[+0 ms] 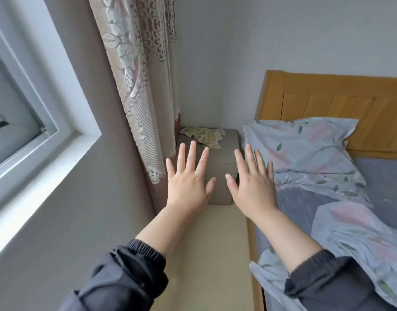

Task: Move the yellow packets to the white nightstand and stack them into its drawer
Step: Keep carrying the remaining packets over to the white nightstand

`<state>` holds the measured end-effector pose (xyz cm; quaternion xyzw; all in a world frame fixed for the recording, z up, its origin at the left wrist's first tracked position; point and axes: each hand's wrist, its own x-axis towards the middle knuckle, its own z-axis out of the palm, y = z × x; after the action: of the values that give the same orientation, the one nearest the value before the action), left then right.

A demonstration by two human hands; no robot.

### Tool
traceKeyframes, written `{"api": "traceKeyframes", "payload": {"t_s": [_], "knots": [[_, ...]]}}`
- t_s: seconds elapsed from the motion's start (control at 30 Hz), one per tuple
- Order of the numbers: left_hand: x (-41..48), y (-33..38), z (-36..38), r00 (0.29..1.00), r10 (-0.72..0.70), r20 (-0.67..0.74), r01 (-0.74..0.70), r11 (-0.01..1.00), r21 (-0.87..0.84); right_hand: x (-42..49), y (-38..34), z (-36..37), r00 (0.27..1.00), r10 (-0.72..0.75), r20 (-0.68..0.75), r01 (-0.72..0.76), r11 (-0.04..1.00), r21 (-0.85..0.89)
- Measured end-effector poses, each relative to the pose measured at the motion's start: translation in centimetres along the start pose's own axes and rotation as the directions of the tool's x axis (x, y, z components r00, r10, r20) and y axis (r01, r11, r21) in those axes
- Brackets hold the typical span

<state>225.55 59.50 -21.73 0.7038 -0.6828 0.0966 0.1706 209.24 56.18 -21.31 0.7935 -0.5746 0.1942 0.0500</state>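
The bed [361,189] fills 3 to 5 o'clock, and the patterned curtain [139,86] hangs at 11. Wedged between them at 12 stands a small greyish cabinet [224,151], possibly the nightstand in shade; a faint seam on its front may be the drawer. The left hand [188,185] and right hand [253,187] hover before it, fingers spread straight, holding nothing, likely poised to reach. The yellow packets [204,135] lie in a loose heap on its top, towards the back.

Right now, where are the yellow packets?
Head view, centre: the yellow packets lie loose on the nightstand top, curtain to their left, pillow to their right.
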Motion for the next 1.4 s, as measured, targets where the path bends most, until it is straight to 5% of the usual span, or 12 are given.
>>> {"api": "traceKeyframes", "payload": {"t_s": [0.37,0.77,1.1,1.27,1.4], "knots": [[25.6,-2.0,12.2,0.998,0.019,0.066,-0.020,1.000,0.007,25.3,8.1,10.4,0.998,0.035,0.048,-0.034,0.999,-0.020],[48.8,-7.2,28.2,0.942,-0.229,0.244,0.232,0.973,0.017,51.5,14.4,27.2,0.961,-0.084,0.262,0.077,0.996,0.038],[57.7,-13.5,39.8,0.861,-0.275,0.427,0.318,0.947,-0.033,60.8,14.2,40.1,0.903,-0.042,0.428,0.025,0.999,0.045],[57.9,-16.0,46.4,0.736,-0.356,0.576,0.501,0.859,-0.109,61.2,14.6,45.6,0.852,0.008,0.523,-0.044,0.997,0.056],[57.7,-16.4,50.8,0.710,-0.338,0.618,0.520,0.843,-0.137,61.5,15.8,49.8,0.791,0.019,0.612,-0.080,0.994,0.071]]}}
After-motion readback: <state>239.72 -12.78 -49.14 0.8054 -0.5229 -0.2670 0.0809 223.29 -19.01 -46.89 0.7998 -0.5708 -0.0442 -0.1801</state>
